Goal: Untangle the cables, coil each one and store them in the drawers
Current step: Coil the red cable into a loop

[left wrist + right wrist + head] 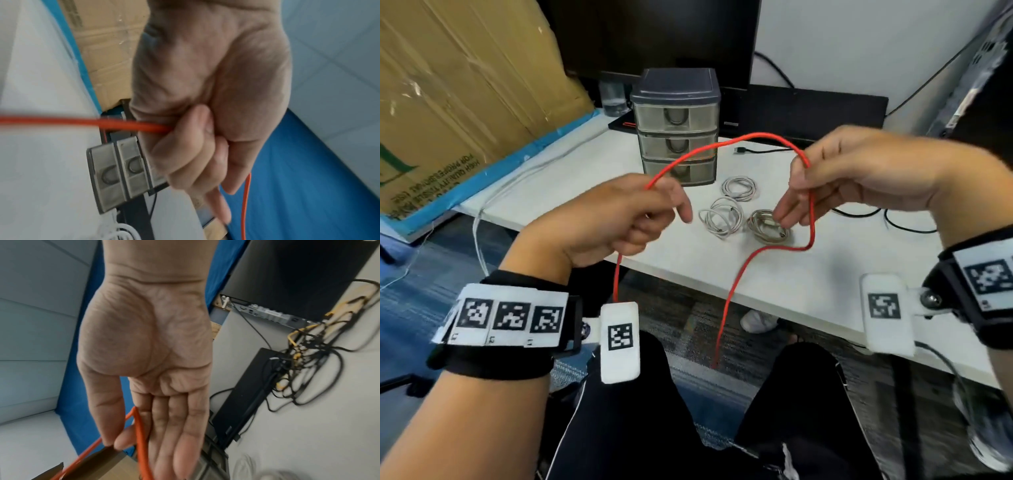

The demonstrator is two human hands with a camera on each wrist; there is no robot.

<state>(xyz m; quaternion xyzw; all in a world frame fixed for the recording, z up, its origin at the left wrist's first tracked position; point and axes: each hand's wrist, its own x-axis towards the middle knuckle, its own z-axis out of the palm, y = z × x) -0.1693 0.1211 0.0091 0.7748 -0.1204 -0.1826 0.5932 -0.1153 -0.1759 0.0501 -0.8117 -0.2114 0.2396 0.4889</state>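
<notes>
Both hands raise the red cable (726,144) to coil it: left hand (606,222) grip fisted around it, right hand (859,174) grip pinching.

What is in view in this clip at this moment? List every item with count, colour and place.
red cable: 1, red, arched in the air between both hands, ends hanging toward the floor
coiled cables: 3, white to grey, on the table in front of the drawers
drawer unit: 1, grey, three closed drawers, back of the table
table: 1, white
black cable: 1, loose, right of the drawer unit
monitor: 1, black, behind the drawers
cardboard box: 1, brown, left of the table
cable tangle: black and yellow, on a pale surface, right wrist view
left hand: grips the red cable
right hand: pinches the red cable
</notes>
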